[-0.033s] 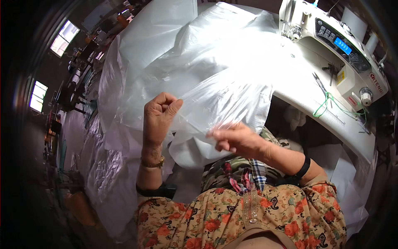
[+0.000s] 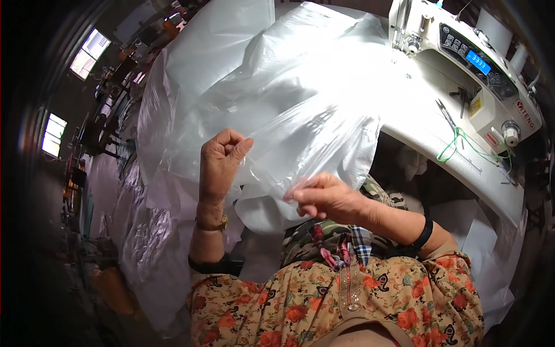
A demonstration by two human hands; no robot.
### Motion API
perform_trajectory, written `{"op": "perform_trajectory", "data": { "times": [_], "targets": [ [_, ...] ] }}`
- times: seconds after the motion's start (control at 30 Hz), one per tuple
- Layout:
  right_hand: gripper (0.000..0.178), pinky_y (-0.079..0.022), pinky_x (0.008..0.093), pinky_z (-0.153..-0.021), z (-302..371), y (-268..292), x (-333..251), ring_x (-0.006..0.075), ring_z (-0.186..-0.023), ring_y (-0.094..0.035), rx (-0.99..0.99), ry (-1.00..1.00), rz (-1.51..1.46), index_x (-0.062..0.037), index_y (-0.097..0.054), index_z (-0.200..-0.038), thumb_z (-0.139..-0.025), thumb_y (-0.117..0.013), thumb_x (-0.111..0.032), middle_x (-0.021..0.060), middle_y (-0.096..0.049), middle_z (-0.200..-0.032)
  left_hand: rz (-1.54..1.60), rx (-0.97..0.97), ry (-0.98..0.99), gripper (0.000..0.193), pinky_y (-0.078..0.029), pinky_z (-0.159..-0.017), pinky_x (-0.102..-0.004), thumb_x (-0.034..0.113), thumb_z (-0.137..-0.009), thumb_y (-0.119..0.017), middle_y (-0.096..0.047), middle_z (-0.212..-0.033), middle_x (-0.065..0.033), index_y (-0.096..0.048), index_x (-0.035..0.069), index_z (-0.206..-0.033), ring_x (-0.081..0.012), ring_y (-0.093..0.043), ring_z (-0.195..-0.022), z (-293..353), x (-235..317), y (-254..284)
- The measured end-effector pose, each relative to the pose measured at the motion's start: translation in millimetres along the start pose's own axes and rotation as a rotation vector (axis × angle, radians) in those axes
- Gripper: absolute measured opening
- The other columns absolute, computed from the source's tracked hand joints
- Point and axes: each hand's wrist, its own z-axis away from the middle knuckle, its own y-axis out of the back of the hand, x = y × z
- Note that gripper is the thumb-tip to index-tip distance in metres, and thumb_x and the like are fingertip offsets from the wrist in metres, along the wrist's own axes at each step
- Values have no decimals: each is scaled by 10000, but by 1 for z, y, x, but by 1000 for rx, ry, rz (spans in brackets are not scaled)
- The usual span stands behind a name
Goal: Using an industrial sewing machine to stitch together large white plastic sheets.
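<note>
A large sheet of translucent plastic film spreads over the white sewing table and hangs toward my lap. My left hand is closed, thumb against the curled fingers, pinching the film's near edge. Lower and to the right, my right hand also pinches a gathered piece of that edge between thumb and fingers. Between the two hands a short stretch of film runs in wrinkles. Strong light washes out the film's far right part.
A white sewing machine with a lit display stands at the right of the table. Thread snips and loose green thread lie before it. More film piles at the left, beside a dim room with windows.
My right hand has moved slightly, and its fingers have closed on the film edge. The film near it is drawn into tighter folds. My left hand stays nearly in place.
</note>
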Motion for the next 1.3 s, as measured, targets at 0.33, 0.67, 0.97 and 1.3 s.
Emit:
{"op": "perform_trajectory", "data": {
  "times": [0.33, 0.67, 0.97, 1.3],
  "targets": [
    [181, -514, 236, -684, 3, 10, 66, 80, -775, -609, 177, -46, 2, -39, -631, -1013, -970, -655, -213, 30, -665, -970, -1092, -133, -474, 217, -475, -750, -394, 132, -800, -743, -670, -945, -87, -668, 57, -990, -272, -629, -858, 16, -28, -24],
    [327, -522, 271, -721, 15, 27, 87, 144, -810, -668, 175, -39, 323, 16, -597, -1224, -957, -630, -170, 78, -693, -999, -814, -231, -512, 412, -454, -723, -405, 313, -752, -804, -558, -888, -101, -616, 36, -992, -286, -581, -859, 33, -43, -123],
    [145, -442, 202, -587, 79, 37, 62, 33, -650, -494, 864, 451, 412, -44, -548, -935, -981, -631, -153, -30, -530, -753, -734, -23, -663, 487, -407, -771, -395, 281, -737, -808, -545, -1009, -84, -605, 54, -1117, -265, -532, -870, 38, -64, -139],
    [352, -464, 210, -686, 63, 70, 83, 61, -790, -517, 955, 335, 251, -32, -505, -1093, -911, -746, -213, 1, -550, -907, -775, -32, -624, 144, -395, -815, -408, 53, -760, -694, -555, -945, -74, -585, 75, -853, -272, -527, -895, 34, -70, -136]
  ]
}}
